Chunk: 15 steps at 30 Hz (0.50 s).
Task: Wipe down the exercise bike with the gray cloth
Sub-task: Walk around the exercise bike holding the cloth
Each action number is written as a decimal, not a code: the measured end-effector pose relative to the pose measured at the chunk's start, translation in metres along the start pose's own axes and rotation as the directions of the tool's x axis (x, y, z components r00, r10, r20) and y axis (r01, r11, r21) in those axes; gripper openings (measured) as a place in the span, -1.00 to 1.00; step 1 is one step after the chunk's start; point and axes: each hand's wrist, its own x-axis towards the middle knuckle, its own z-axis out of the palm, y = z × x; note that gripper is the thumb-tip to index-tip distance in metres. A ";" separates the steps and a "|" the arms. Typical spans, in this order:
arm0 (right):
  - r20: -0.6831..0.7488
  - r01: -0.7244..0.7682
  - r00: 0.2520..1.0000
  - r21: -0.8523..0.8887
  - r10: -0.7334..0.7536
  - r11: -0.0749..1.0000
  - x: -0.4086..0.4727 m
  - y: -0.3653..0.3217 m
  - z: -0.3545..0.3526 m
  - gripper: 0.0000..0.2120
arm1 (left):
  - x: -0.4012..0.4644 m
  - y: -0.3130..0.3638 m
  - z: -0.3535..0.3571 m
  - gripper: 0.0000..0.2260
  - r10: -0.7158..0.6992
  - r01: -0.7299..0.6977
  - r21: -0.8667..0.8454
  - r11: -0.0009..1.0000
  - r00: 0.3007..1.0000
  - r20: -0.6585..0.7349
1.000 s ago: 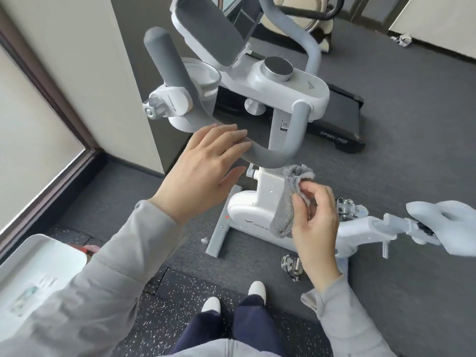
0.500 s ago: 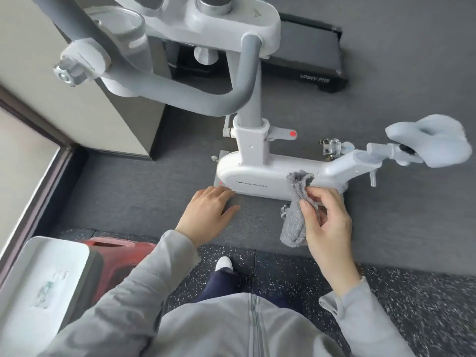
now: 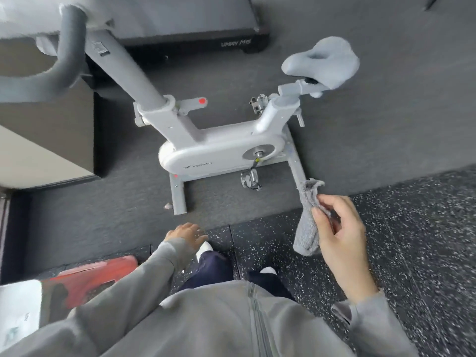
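The white exercise bike (image 3: pixel 219 153) stands on the dark floor ahead of me, with its grey saddle (image 3: pixel 322 63) at upper right and grey handlebar (image 3: pixel 64 63) at upper left. My right hand (image 3: pixel 340 243) pinches the gray cloth (image 3: pixel 307 222), which hangs down in the air in front of the bike's rear base leg (image 3: pixel 296 168), apart from the bike body. My left hand (image 3: pixel 185 234) hovers low near my feet, fingers apart and holding nothing.
A black treadmill (image 3: pixel 206 29) lies on the floor behind the bike. A red box (image 3: pixel 95 279) and a white lid (image 3: pixel 18 313) sit at lower left. A wall corner (image 3: pixel 46 140) stands to the left. Speckled rubber mat (image 3: pixel 412 240) covers the floor at right.
My view has tilted down and back from the bike. The left hand left the handlebar and dropped toward my feet. The right hand carried the cloth off the bike body, rightward.
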 end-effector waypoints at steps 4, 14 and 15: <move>-0.056 -0.066 0.996 0.004 0.067 0.998 -0.024 0.039 -0.062 -0.82 | -0.004 0.064 0.019 -0.58 0.050 -0.051 0.046 0.998 0.998 0.026; -0.161 -0.196 0.968 -0.013 0.191 0.981 -0.049 0.098 -0.144 -0.85 | -0.006 0.190 0.023 -0.59 0.237 -0.235 0.101 0.967 0.971 -0.013; -0.153 -0.204 0.968 -0.010 0.201 0.979 -0.046 0.100 -0.146 -0.86 | -0.004 0.197 0.021 -0.60 0.240 -0.238 0.095 0.967 0.971 -0.017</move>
